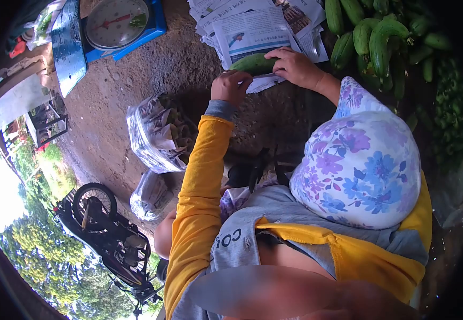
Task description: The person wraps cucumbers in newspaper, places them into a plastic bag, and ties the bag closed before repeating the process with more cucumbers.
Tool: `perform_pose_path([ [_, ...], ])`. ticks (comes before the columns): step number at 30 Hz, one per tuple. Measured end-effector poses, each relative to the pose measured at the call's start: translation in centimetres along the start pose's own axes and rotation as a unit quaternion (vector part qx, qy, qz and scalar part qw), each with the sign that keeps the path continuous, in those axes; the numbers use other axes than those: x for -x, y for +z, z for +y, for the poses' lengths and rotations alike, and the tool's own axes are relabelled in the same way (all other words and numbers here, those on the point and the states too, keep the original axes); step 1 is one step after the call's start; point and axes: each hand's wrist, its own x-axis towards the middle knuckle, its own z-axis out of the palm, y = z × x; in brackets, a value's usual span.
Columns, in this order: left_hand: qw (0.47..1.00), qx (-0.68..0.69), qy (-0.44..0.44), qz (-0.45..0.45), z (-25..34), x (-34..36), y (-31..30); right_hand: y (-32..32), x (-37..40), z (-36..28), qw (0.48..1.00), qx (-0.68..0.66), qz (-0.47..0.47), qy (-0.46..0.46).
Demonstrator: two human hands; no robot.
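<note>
A long green cucumber (255,63) lies across a newspaper sheet (263,83), whose near edge is folded up beside it. My left hand (232,87) is closed at the cucumber's left end, with fingers curled on the paper's edge. At the other end is my right hand (297,68), its index finger stretched over the cucumber and its thumb side against the sheet. Under and beyond them, loose newspapers (251,31) are piled on the ground. My palms and thumb tips are partly hidden.
Large green cucumbers (372,40) are heaped at the upper right, with smaller green produce (451,104) beside them. A blue dial scale (118,24) stands upper left. Plastic bags of paper-wrapped items (159,133) sit left of my knees. A motorcycle (109,234) is farther left.
</note>
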Motion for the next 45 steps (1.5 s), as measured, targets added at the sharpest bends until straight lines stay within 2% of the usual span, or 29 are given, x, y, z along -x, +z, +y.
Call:
perform_pose_path([
  [4,0.996,-0.013,0.076,0.043,0.1,-0.9,-0.2,-0.9,-0.3,0.6,0.999,-0.04,-0.014,0.014],
  [11,0.999,-0.03,0.038,-0.009,0.2,-1.2,0.9,-1.3,-1.0,0.7,0.996,-0.049,-0.072,0.035],
  [14,1.0,-0.022,0.014,-0.013,0.3,-1.2,1.2,-1.0,-1.3,0.7,0.994,-0.077,-0.065,0.045],
  [17,1.0,-0.007,0.001,-0.019,0.6,-1.1,1.2,-0.8,-2.0,1.3,0.991,-0.06,-0.109,0.039],
  [23,1.0,0.012,-0.024,-0.015,0.8,-0.9,1.0,0.0,-2.0,1.2,0.994,0.015,-0.107,-0.004],
  [31,0.997,0.006,-0.058,-0.053,1.5,-1.1,0.2,0.1,-2.8,1.1,0.99,-0.043,-0.125,0.056],
  [35,0.997,-0.031,0.063,0.037,0.1,-2.0,0.7,-0.6,-3.5,1.2,0.987,-0.049,-0.141,0.053],
  [37,0.991,-0.037,0.1,0.087,0.1,-2.6,0.9,-0.8,-3.6,1.3,0.999,-0.045,-0.027,0.014],
  [38,0.995,-0.015,0.076,0.067,-0.2,-3.0,1.1,-1.0,-3.7,1.4,0.999,-0.043,0.03,-0.006],
  [41,0.999,0.035,0.007,0.034,-0.9,-4.3,1.7,-2.9,-3.7,-2.6,0.993,-0.039,0.112,0.001],
  [42,0.998,0.04,-0.014,0.039,-1.0,-4.8,1.7,-2.1,-3.4,-3.4,0.996,-0.054,0.066,0.003],
  [45,0.998,0.014,-0.038,0.055,-1.9,-5.9,1.7,1.6,-2.8,-2.8,0.989,0.087,0.073,-0.094],
])
